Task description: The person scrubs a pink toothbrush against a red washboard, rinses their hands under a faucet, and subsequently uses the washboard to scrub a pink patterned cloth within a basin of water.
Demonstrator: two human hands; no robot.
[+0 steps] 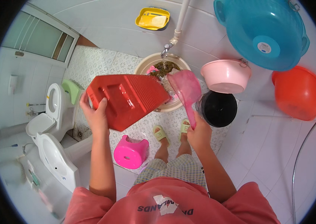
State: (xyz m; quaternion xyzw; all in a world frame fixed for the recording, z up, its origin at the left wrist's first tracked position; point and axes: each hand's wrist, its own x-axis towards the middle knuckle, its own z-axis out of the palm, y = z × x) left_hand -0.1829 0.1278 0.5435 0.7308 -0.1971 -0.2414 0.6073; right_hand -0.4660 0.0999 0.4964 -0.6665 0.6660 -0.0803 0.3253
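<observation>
My left hand (94,112) grips the wide end of a red plastic washboard (124,98), its ribbed end tilted over a cream basin (144,63). In my right hand (200,133) is the handle of a pink plastic water dipper (186,84). The dipper's bowl is beside the washboard's ribbed end, over the basin's right side. Wet dark green cloth (165,68) and pink fabric (152,69) lie in the basin. Above them a metal tap (167,49) runs water. The washboard and dipper hide part of the basin.
A black bucket (220,109) stands right of the basin. Pink (225,75), blue (247,33) and red basins (298,95) hang on the wall. A pink stool (131,154) stands near my feet. At left are a toilet (52,103) and a washbasin (57,156). A yellow soap dish (152,19) is wall-mounted.
</observation>
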